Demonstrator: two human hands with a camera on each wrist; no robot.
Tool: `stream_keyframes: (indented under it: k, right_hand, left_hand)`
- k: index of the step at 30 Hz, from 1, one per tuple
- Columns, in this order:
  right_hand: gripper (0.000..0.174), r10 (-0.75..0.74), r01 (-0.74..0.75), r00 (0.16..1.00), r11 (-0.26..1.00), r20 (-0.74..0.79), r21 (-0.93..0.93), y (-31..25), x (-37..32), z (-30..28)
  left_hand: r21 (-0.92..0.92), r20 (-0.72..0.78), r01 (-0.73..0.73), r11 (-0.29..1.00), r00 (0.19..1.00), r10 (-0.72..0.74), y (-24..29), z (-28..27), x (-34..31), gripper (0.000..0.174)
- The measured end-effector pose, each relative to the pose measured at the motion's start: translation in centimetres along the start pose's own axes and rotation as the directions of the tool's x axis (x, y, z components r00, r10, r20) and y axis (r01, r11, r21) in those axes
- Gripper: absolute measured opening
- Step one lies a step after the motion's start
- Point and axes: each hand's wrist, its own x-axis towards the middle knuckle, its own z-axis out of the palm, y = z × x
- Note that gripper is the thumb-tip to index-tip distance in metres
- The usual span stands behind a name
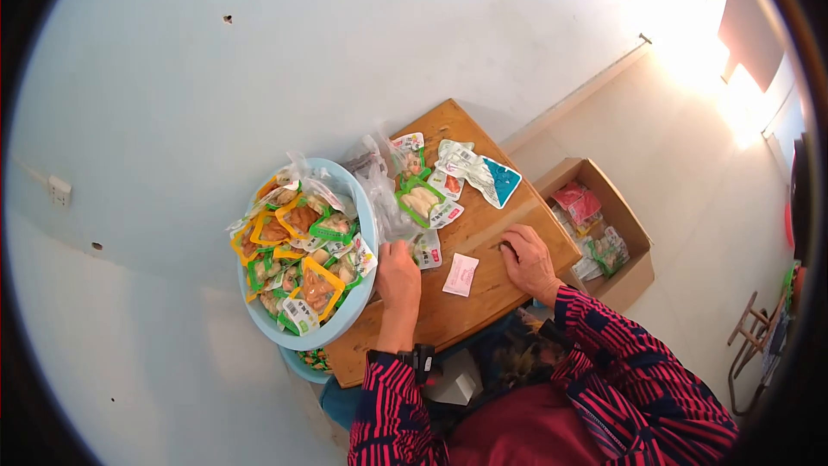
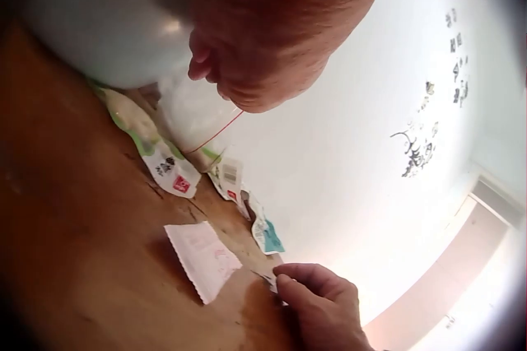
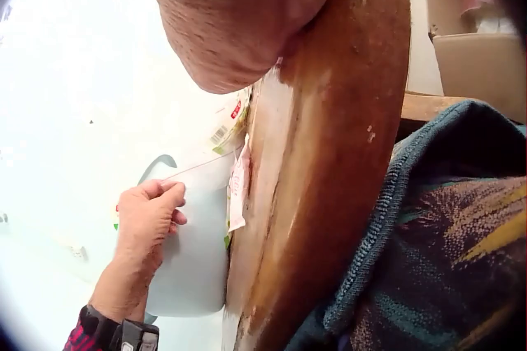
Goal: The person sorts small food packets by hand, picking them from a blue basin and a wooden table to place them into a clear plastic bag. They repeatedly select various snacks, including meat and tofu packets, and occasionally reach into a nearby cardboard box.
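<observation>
At the basin's right side, my left hand [image 1: 399,280] pinches the edge of a clear plastic bag [image 2: 185,112] with a thin red line along it. The bag overlaps the table's left part. My right hand [image 1: 528,263] rests on the wooden table [image 1: 479,242], fingers bent. A small pale piece [image 2: 270,280] shows at its fingertips in the left wrist view; I cannot tell whether they grip it. Between the hands lies a pink-white sachet [image 1: 461,275]. Farther back are a green-edged food pack [image 1: 419,200] and a white-and-teal pouch [image 1: 498,181].
A light blue basin [image 1: 368,233] heaped with green- and orange-edged food packs [image 1: 317,286] stands left, against the wall. Below it, another tub [image 1: 297,367] holds small green packs. To the right of the table, an open cardboard box [image 1: 634,272] on the floor contains packets.
</observation>
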Motion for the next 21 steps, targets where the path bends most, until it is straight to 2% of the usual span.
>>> stream_keyframes:
  k: [2,9,11,14,21]
  right_hand:
    - [0.02,0.002,-0.002,1.0,1.0,0.009,0.006,0.0,0.1,0.0]
    - [0.021,0.008,-0.009,1.0,1.0,0.011,0.019,0.0,-0.1,0.0]
    - [0.021,0.013,-0.013,1.0,1.0,0.012,0.016,-0.1,-0.1,0.0]
    - [0.023,0.011,-0.012,1.0,1.0,0.022,0.018,-0.1,-0.1,-0.2]
    - [0.04,-0.048,0.054,0.995,0.997,0.09,-0.061,-0.1,-0.2,-0.3]
  left_hand:
    - [0.046,-0.123,-0.08,0.996,0.989,0.086,1.3,-2.0,-0.8,0.007]
    - [0.136,-0.212,-0.169,0.976,0.958,0.196,4.2,-6.4,-5.6,0.01]
    - [0.05,-0.274,-0.223,0.974,0.934,0.228,4.5,-6.9,-7.3,0.017]
    - [-0.057,-0.263,-0.232,0.971,0.942,0.209,4.3,-7.6,-10.3,0.023]
    - [-0.324,-0.243,-0.143,0.935,0.968,0.064,3.6,-11.9,-15.8,0.023]
